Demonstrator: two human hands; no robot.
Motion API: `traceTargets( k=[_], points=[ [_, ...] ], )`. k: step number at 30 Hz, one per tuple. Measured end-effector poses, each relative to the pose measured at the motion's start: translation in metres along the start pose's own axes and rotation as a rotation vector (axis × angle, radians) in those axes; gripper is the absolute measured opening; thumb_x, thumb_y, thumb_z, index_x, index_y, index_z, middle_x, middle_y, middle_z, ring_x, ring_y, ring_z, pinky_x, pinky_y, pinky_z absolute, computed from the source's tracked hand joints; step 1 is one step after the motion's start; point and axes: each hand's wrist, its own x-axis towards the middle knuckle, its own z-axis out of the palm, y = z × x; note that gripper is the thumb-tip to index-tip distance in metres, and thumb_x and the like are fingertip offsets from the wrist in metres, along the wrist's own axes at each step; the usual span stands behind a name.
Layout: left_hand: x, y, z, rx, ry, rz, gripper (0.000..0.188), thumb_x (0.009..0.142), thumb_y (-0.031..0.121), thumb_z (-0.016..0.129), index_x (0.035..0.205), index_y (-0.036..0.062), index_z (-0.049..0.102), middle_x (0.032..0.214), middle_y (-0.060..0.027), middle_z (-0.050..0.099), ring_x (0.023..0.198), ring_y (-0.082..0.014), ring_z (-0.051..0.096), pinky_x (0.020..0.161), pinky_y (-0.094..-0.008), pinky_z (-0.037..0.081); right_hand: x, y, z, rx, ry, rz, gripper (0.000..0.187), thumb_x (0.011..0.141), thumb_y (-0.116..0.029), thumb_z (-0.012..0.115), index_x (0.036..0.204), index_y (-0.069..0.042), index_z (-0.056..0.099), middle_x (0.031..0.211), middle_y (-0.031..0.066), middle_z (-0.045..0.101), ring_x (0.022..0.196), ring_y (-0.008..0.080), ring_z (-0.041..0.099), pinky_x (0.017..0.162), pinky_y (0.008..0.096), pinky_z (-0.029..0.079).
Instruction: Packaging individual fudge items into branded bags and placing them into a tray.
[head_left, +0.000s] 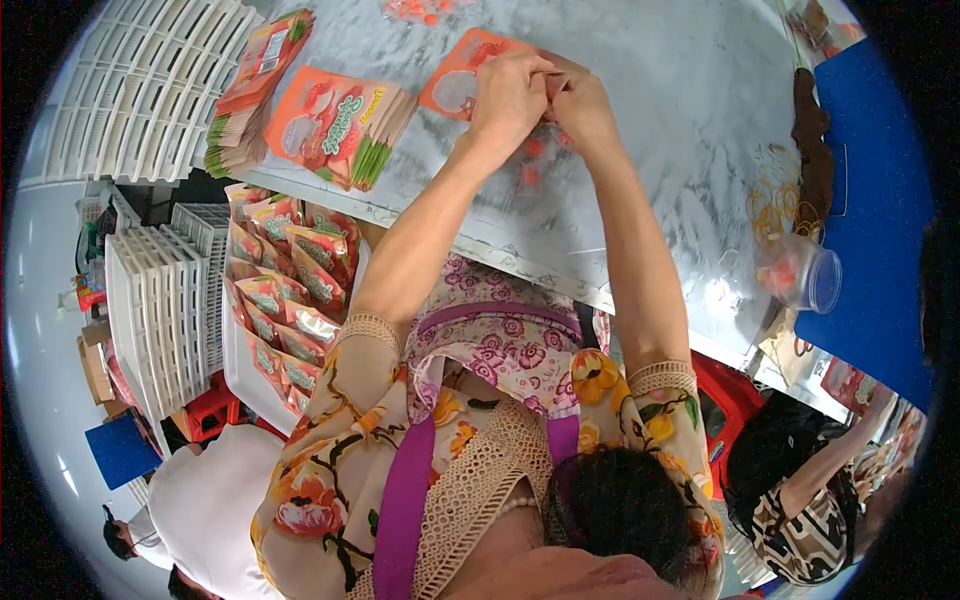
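Note:
Over the table, my left hand and my right hand meet with curled fingers at the top edge of a red-and-orange pouch. Both are closed on that edge, though the fingertips are partly hidden. The pouch lies mostly flat on the tabletop and sticks out to the left of my left hand. Just below my hands, small clear packets with orange-red pieces rest on the table. Left of them sits a fanned stack of flat pouches, with a second pouch stack beyond it.
A white crate of filled pouches stands left, below the table edge. Stacked white plastic baskets rise at far left. A clear jar lies by rubber bands at right. Other people sit behind on both sides.

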Motion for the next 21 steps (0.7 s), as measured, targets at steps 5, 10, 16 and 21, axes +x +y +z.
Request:
traceTargets(
  k=[5,10,16,21],
  points=[
    [0.021,0.013,-0.015,-0.153,-0.126,-0.414,0.021,0.081,-0.003,0.053,0.090,-0.0021,0.071,0.078,-0.0182,0.070,0.063,-0.0231,0.069,0.056,-0.0334,0.055,0.006,-0.009,-0.021,0.258,-0.155,0.211,0.026,0.083,-0.011,0.065,0.104,0.005,0.063,0.094,0.0086,0.067,0.081,0.0147,0.062,0.064,0.0256,0.049],
    [0.030,0.003,-0.028,-0.213,-0.207,-0.628,0.026,0.079,0.003,0.056,0.097,0.0054,0.074,0.075,-0.0082,0.071,0.061,-0.0123,0.064,0.057,-0.0262,0.051,-0.011,-0.030,-0.031,0.736,-0.238,0.131,0.034,0.081,-0.015,0.069,0.110,0.003,0.065,0.098,0.0077,0.068,0.095,0.0175,0.061,0.080,0.0280,0.050],
    [0.044,0.025,-0.037,-0.341,-0.355,-0.789,0.024,0.082,0.002,0.053,0.097,-0.0001,0.072,0.068,-0.0109,0.068,0.054,-0.0155,0.065,0.053,-0.0293,0.054,-0.024,-0.047,-0.028,-0.120,0.001,-0.044,0.034,0.078,-0.012,0.072,0.110,-0.002,0.066,0.098,0.0105,0.069,0.095,0.0186,0.065,0.083,0.0335,0.050],
    [0.067,0.004,-0.046,-0.297,-0.365,-0.725,0.015,0.084,0.007,0.061,0.095,0.0039,0.072,0.073,-0.0118,0.069,0.060,-0.0175,0.066,0.051,-0.0281,0.049,-0.020,-0.042,-0.020,-0.526,0.424,-0.782,0.038,0.075,-0.012,0.075,0.111,-0.004,0.066,0.112,0.0120,0.067,0.100,0.0281,0.062,0.084,0.0330,0.049]
  ],
)
